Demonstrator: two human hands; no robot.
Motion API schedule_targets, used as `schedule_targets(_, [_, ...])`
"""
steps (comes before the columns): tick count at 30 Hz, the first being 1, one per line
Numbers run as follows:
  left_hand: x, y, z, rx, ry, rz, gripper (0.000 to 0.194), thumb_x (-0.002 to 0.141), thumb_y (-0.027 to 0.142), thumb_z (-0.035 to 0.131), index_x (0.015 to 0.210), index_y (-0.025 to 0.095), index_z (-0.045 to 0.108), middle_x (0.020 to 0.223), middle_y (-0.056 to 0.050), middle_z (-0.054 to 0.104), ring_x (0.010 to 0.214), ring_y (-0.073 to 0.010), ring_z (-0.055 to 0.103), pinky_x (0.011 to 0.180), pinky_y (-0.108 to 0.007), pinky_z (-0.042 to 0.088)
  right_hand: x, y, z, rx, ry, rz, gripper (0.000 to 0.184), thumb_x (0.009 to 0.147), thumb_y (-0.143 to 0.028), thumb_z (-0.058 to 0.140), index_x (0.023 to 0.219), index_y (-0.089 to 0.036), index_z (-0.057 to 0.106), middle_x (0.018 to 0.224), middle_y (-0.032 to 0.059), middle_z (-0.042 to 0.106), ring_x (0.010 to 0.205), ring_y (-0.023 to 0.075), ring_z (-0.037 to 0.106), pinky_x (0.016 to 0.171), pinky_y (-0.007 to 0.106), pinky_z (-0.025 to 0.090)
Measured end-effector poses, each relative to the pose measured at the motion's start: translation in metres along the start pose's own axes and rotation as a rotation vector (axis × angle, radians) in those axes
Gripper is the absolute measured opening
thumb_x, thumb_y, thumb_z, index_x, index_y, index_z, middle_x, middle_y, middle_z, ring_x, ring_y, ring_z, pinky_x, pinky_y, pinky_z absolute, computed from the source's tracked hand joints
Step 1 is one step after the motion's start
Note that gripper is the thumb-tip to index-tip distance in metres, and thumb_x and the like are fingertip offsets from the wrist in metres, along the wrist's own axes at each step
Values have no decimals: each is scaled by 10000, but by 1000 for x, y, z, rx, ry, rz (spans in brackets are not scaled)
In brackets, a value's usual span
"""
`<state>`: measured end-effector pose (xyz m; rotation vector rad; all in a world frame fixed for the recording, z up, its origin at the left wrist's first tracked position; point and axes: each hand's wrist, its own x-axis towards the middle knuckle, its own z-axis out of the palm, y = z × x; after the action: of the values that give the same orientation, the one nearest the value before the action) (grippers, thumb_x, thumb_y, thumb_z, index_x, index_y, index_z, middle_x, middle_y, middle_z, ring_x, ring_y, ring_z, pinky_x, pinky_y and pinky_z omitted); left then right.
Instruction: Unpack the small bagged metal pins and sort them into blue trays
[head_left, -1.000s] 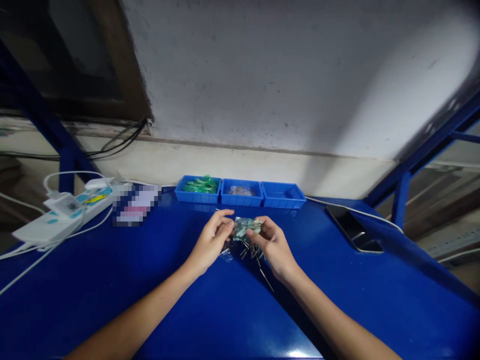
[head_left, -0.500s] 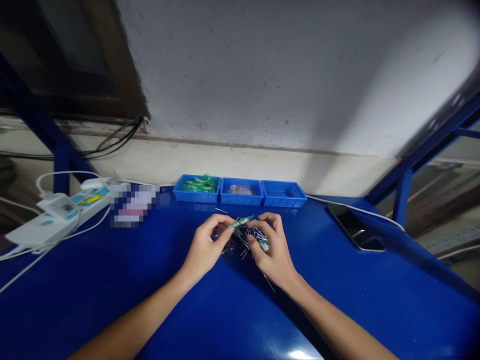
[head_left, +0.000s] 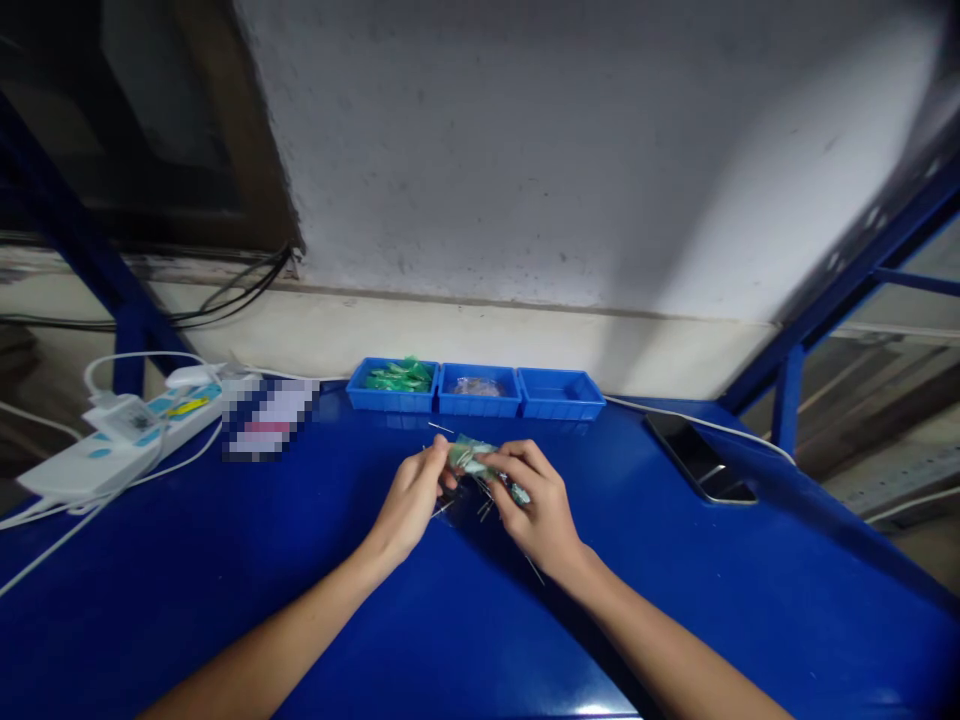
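Between my two hands is a small greenish see-through plastic packet [head_left: 469,454] with thin metal pieces in or against it. My left hand [head_left: 409,502] pinches the packet's left end, thumb on top. On its right side, my right hand [head_left: 544,508] has its fingertips closed on the packet. Beneath the hands lies a loose pile of thin metal pins [head_left: 486,510], partly hidden. A pale green bit [head_left: 519,493] shows under my right fingers; its kind cannot be made out. One separate pin [head_left: 441,428] lies beyond my left hand.
Three joined blue bins stand along the wall: the left bin [head_left: 394,402] has green packets, the middle bin [head_left: 480,406] clear ones, and nothing shows in the right bin [head_left: 562,408]. A white power strip [head_left: 97,455] with cables lies left, a black phone [head_left: 697,455] right.
My left hand had lifted and tilted the packet with my right fingers apart from it; now the packet lies flatter and my right fingers have closed on it. The view has shifted slightly.
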<state>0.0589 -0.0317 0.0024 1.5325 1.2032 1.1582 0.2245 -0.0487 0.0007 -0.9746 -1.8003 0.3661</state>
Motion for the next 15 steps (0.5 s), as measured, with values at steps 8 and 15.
schedule_targets(8, [2, -2, -3, 109, 53, 342, 217, 856, 293, 535, 981, 202, 687, 929, -48, 645, 848, -167, 581, 756, -283, 457, 5, -3, 1, 210, -77, 277, 234, 870, -253, 408, 951, -179, 614, 969, 68, 565, 855, 169, 546, 767, 298, 439])
schedule_targets(15, [-6, -1, 3, 371, -63, 561, 204, 853, 281, 544, 988, 262, 696, 975, -60, 618, 901, -185, 531, 779, -322, 444, 10, 1, 4, 395, 10, 510, 366, 874, -473, 446, 790, -151, 599, 641, -2, 545, 584, 122, 486, 553, 233, 389])
